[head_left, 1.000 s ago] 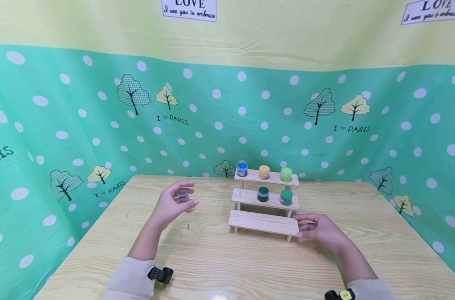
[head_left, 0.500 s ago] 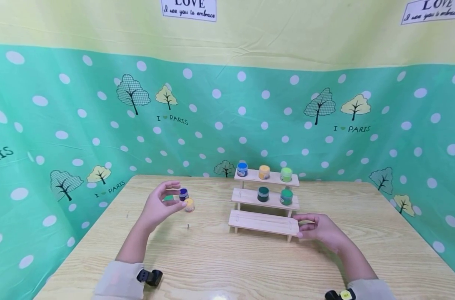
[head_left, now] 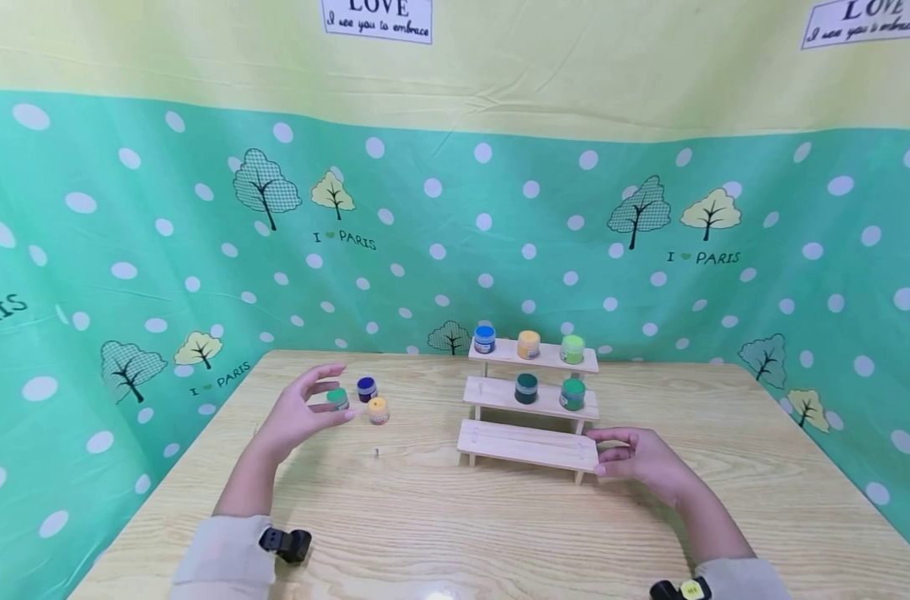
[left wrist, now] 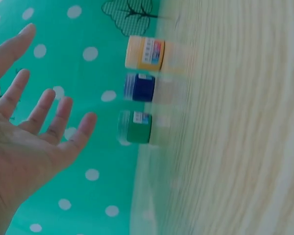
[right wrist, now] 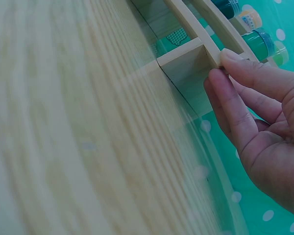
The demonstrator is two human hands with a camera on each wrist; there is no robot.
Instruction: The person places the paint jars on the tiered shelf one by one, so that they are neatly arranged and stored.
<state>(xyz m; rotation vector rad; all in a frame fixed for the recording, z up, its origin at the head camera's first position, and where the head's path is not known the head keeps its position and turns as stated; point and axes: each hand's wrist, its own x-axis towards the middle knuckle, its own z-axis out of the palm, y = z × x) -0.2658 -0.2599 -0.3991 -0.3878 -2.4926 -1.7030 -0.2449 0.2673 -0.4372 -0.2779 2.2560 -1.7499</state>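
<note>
My left hand (head_left: 293,417) hovers over the table's left half with fingers spread, holding nothing. Nearest to it is a green paint jar (head_left: 338,398); a dark blue jar (head_left: 367,388) and a yellow-orange jar (head_left: 378,410) stand close by. In the left wrist view the hand (left wrist: 39,132) is clearly apart from all these jars. My right hand (head_left: 638,458) pinches the right end of the lowest step of a three-tier wooden display stand (head_left: 526,442). Thumb and fingers meet on that step's corner in the right wrist view, where the hand (right wrist: 264,112) is at the right.
Blue (head_left: 484,339), yellow-orange (head_left: 528,344) and light green (head_left: 572,349) jars line the top tier. A dark green jar (head_left: 526,388) and a green jar (head_left: 572,393) sit on the middle tier. A tiny object (head_left: 376,453) lies on the wooden table (head_left: 425,533). Behind hangs a dotted curtain (head_left: 455,233).
My left hand has moved left, away from the yellow-orange and dark blue jars, uncovering them and then the green jar. My right hand and the display stand have stayed put.
</note>
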